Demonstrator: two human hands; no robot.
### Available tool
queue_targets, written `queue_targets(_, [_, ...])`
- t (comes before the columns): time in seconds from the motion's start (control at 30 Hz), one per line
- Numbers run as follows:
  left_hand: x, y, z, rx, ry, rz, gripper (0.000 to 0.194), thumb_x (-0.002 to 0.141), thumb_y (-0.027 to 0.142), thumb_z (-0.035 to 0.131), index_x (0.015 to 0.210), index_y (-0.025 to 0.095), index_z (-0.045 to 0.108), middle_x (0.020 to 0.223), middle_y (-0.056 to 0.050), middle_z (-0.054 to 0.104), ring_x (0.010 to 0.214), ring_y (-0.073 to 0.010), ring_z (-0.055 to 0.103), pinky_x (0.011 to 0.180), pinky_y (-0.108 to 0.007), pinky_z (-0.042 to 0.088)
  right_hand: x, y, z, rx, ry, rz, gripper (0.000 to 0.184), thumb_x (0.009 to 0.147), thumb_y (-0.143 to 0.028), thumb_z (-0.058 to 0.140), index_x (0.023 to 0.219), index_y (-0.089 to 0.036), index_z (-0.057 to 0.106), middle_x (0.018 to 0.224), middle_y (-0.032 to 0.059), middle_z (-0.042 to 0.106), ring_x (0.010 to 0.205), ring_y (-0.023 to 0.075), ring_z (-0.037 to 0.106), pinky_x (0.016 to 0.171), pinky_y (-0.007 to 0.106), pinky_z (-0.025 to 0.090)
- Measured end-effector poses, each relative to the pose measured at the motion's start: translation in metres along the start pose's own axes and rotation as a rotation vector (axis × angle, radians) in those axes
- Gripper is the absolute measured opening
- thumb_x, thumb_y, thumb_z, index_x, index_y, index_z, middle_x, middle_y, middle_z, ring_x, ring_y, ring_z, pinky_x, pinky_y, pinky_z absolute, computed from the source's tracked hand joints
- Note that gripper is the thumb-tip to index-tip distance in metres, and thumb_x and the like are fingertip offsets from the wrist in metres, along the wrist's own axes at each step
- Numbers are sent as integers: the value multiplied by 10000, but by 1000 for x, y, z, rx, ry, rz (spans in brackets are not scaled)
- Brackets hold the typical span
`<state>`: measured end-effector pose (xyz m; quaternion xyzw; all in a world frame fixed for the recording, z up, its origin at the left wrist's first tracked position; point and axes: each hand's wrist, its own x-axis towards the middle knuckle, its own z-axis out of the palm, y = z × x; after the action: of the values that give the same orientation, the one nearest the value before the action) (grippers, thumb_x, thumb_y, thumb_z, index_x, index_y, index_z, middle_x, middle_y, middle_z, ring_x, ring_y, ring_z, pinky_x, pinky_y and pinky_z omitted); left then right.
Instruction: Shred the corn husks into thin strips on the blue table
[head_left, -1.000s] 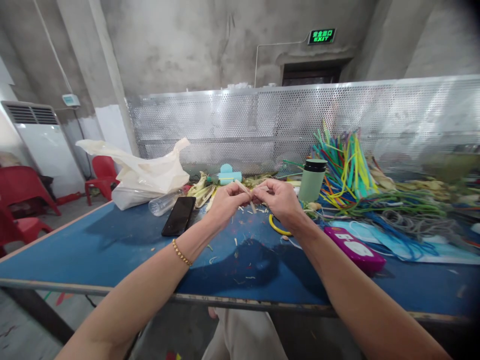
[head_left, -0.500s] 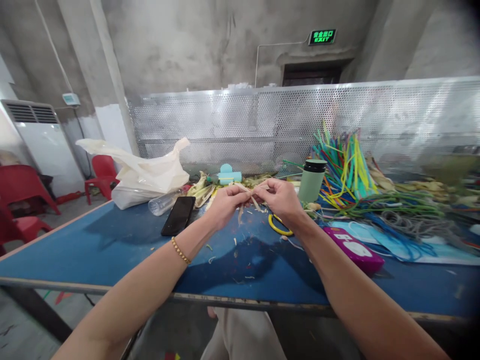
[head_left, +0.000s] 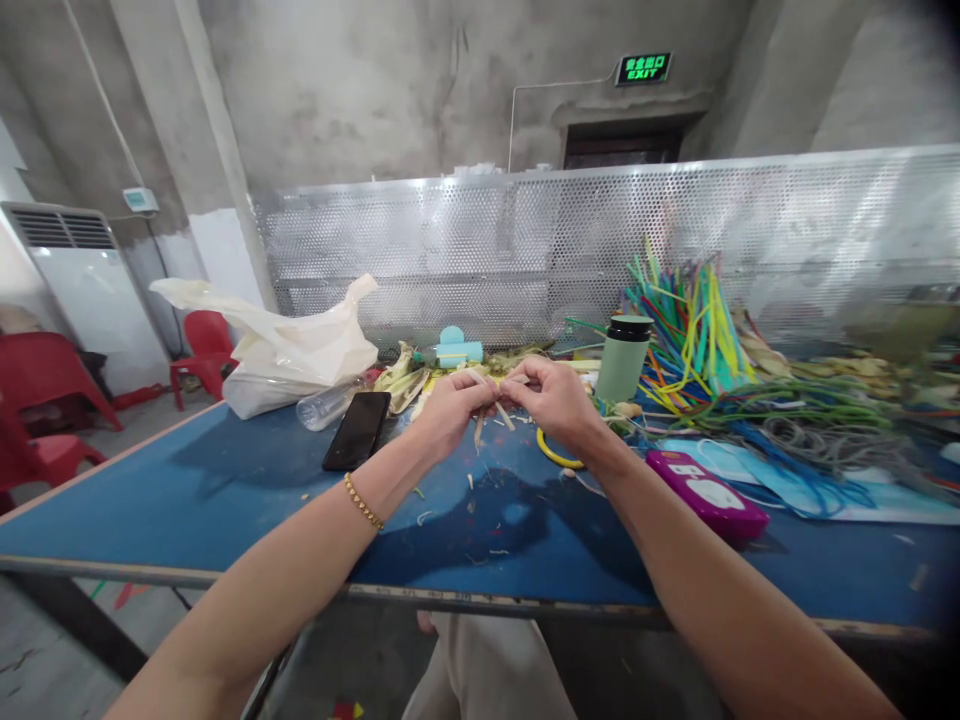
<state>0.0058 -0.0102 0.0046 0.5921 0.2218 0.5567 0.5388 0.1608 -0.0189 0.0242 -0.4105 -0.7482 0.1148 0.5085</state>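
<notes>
Above the middle of the blue table (head_left: 247,510), my left hand (head_left: 452,407) and my right hand (head_left: 556,397) meet, fingertips almost touching. Both are closed in a pinch on thin, pale husk strips (head_left: 507,418). Loose ends of the strips hang below the fingers, and some stick up between them. The exact grip point is hidden by the fingers. Just under my right wrist lies a yellow ring-shaped handle (head_left: 553,452), partly covered by that hand. Small pale scraps (head_left: 470,482) are scattered over the table below my hands.
At left are a black phone (head_left: 358,430), a clear bottle (head_left: 324,405) and a white plastic bag (head_left: 300,350). To the right stand a green canister (head_left: 622,365), colourful strips (head_left: 705,330), a purple box (head_left: 705,497) and blue masks (head_left: 787,480). A perforated metal screen (head_left: 420,250) rises behind.
My fingertips have shifted slightly against each other, and the strip ends between them sit at a somewhat different angle. My right hand has moved a little to the left.
</notes>
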Motion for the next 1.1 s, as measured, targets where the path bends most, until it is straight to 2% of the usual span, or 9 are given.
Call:
queue_targets(0.17, [-1,1,2,-38,6,18,111,593,96,631,540,139,544,590,10,523,583,-95,489,608,-261,377,1,4,1,11,-8,20,124,758,-270,614,678,-175,613,657,51,696,631,189,642,597,294,484])
queue_targets(0.43, [-3,4,5,-21,30,-14,132,571,100,628,536,144,509,576,22,494,596,-88,457,608,-253,355,0,0,0,22,-6,63,124,737,-268,611,676,-161,631,651,61,698,632,199,656,603,301,504])
queue_targets(0.6, [-1,1,2,-16,20,0,105,576,98,641,555,142,548,565,22,503,592,-92,457,619,-260,356,1,2,1,64,-22,62,126,738,-271,614,673,-163,624,649,62,695,627,198,659,604,304,506])
queue_targets(0.7, [1,0,-2,4,-52,-7,79,615,140,682,593,130,607,614,-4,553,618,-105,486,631,-269,364,2,4,-2,68,-50,40,140,742,-276,618,660,-163,611,640,56,682,609,182,640,589,293,493])
queue_targets(0.8, [1,2,-4,4,-124,-85,115,670,215,709,663,110,663,694,-43,609,645,-115,507,636,-275,367,3,5,-6,56,-30,36,151,746,-278,621,652,-161,603,631,50,669,586,162,613,564,277,467])
queue_targets(0.9, [-1,5,-5,9,-111,-128,118,689,214,712,705,102,675,705,-58,630,631,-114,515,639,-276,370,4,4,-10,76,-14,46,145,753,-277,623,670,-159,613,639,47,670,583,154,609,564,271,459])
queue_targets(1.0, [-2,7,-6,10,-93,-132,91,692,181,704,680,109,650,675,-46,618,613,-109,519,631,-268,373,4,0,-14,128,-96,74,144,761,-288,629,699,-157,625,643,42,671,595,155,616,591,276,468])
queue_targets(1.1, [-2,5,-6,35,-119,-109,78,693,163,691,668,118,631,630,-25,589,595,-104,512,608,-259,361,3,-3,-17,145,-120,61,220,793,-369,631,760,-154,662,709,44,681,652,159,617,624,281,464])
